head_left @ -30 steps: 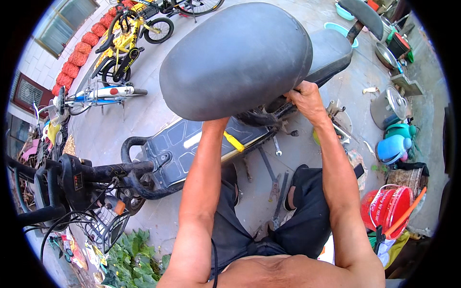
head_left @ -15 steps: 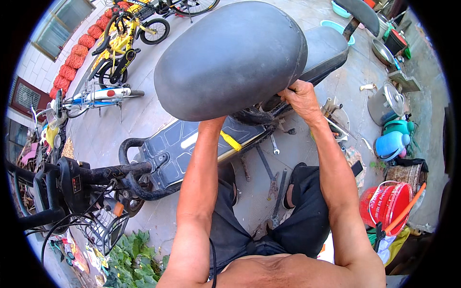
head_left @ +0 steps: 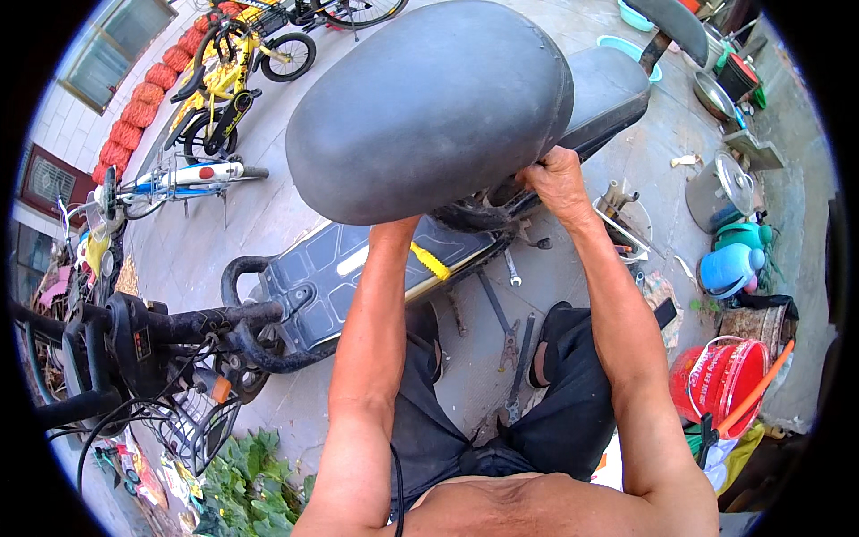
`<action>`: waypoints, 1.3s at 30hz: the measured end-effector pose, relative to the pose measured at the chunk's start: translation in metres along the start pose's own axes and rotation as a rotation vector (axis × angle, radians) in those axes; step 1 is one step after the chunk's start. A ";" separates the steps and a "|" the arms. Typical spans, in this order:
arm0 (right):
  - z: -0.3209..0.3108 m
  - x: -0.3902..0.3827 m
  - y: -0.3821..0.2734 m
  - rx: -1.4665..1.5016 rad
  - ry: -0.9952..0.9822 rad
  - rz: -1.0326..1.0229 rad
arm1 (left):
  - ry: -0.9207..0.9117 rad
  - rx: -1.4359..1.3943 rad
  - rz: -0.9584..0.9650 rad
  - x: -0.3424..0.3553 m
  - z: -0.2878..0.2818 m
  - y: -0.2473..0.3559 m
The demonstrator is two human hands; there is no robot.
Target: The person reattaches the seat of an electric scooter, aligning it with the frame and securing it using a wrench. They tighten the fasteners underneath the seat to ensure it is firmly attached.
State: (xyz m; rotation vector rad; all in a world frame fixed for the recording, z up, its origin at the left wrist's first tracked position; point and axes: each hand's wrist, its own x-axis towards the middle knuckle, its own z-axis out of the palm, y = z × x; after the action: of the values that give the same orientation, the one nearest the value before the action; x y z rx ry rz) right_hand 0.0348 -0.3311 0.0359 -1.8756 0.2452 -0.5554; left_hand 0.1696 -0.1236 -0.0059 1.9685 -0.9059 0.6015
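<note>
A large black padded seat (head_left: 420, 116) is tilted over an electric scooter with a flat footboard (head_left: 313, 277). My left hand (head_left: 394, 225) reaches under the seat's near-left part, its fingers hidden. My right hand (head_left: 553, 183) is closed at the seat's right underside, beside the black frame (head_left: 483, 215); what its fingers grip is hard to make out. A yellow-handled tool (head_left: 432, 263) lies on the footboard between my arms. A wrench (head_left: 513, 268) and long dark metal tools (head_left: 519, 371) lie on the ground by my feet.
Handlebars and cables (head_left: 107, 349) extend at left. Bicycles (head_left: 224, 107) stand beyond. At right are a red bucket (head_left: 716, 385), blue jug (head_left: 725, 268), metal pot (head_left: 716, 197) and a container of pipes (head_left: 626, 215). A rear seat (head_left: 599, 89) sits behind the padded seat; leafy plants (head_left: 250, 483) are at lower left.
The seat and both my hands have shifted slightly left in the picture since a second ago, along with the surroundings. My grip looks much the same.
</note>
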 end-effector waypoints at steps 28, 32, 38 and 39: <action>0.015 0.010 0.017 -0.192 0.039 -0.217 | -0.014 -0.012 -0.006 -0.004 -0.004 0.007; 0.022 0.006 0.012 -0.237 0.080 -0.247 | 0.013 -0.039 0.025 -0.003 -0.004 0.006; 0.023 0.007 0.002 -0.547 0.172 -0.342 | 0.081 -0.176 0.088 0.003 -0.002 0.009; 0.023 0.007 -0.001 -0.567 0.190 -0.345 | 0.069 -0.155 0.073 0.003 -0.002 0.006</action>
State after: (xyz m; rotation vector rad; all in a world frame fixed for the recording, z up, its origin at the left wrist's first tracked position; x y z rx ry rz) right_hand 0.0516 -0.3148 0.0325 -2.4382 0.2178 -0.9785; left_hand 0.1662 -0.1250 0.0007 1.7725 -0.9562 0.6182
